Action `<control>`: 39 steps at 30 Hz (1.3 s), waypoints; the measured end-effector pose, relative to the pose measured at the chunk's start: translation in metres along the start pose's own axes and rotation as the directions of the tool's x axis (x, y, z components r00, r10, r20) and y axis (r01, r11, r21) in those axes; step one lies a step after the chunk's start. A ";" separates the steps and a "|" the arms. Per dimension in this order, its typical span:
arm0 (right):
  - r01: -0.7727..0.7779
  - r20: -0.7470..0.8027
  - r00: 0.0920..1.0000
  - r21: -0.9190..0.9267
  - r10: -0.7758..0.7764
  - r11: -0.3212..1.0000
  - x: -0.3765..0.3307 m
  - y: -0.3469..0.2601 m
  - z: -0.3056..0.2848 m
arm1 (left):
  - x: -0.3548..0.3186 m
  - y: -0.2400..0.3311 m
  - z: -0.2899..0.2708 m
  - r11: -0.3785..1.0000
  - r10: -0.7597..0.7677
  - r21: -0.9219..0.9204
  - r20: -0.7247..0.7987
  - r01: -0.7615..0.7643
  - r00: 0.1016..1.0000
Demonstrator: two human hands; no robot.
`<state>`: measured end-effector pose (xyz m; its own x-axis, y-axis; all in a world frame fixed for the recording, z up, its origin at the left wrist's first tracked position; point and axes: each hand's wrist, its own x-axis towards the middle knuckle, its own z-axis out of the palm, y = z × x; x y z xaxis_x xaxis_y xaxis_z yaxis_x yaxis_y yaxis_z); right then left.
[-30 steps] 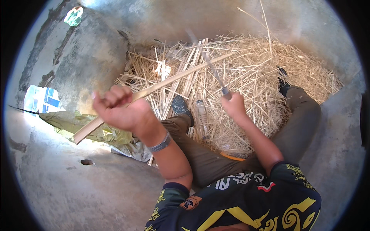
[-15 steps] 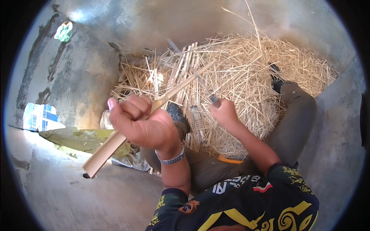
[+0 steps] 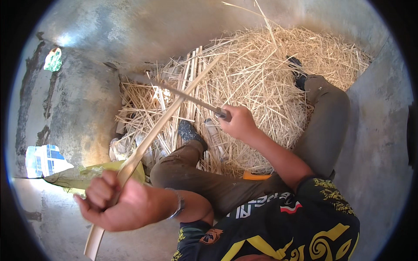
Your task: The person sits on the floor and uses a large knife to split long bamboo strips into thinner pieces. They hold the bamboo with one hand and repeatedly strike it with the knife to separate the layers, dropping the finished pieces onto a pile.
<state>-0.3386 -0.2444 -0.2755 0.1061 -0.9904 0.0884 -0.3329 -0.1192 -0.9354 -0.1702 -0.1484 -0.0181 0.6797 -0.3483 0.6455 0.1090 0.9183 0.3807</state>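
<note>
My left hand, with a bracelet at its wrist, is closed around the lower part of a long, pale split-bamboo strip. The strip slants up and away to the right over the shavings. My right hand grips the dark handle of a long knife. Its narrow blade points left and crosses the strip near the strip's upper part; the far end of the blade is blurred. Whether the blade touches the strip or passes above it, I cannot tell.
A large heap of thin bamboo shavings covers the floor ahead, with several longer strips at its left. My outstretched legs flank it. A clear plastic bottle lies between them, near an orange object. Grey walls close around.
My left hand has moved down and left with the strip, which now stands steeper. The knife has swung left, its blade now across the strip. The whole view has shifted slightly.
</note>
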 end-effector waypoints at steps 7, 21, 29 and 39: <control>-0.303 0.076 0.944 -0.194 0.322 0.933 0.004 0.042 0.007 | -0.003 0.039 -0.020 0.990 0.044 0.132 0.006 -0.044 0.999; -0.048 -0.104 0.994 -0.249 0.022 0.967 0.004 0.045 -0.004 | 0.032 0.142 -0.097 0.996 0.043 -0.087 0.130 -0.031 0.991; -0.646 -0.477 0.588 0.209 0.653 0.734 0.015 0.184 0.005 | 0.018 0.143 -0.093 0.979 -0.004 -0.199 0.233 0.052 0.972; -0.370 -0.094 0.759 0.752 0.644 0.546 0.032 0.110 -0.013 | 0.040 0.123 -0.096 0.958 -0.189 -0.122 0.414 0.260 0.891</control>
<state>-0.3840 -0.2897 -0.3709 -0.2221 -0.8349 -0.5035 0.4836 0.3541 -0.8005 -0.0600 -0.0315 -0.0086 0.2845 -0.5620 0.7766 0.3696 0.8118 0.4520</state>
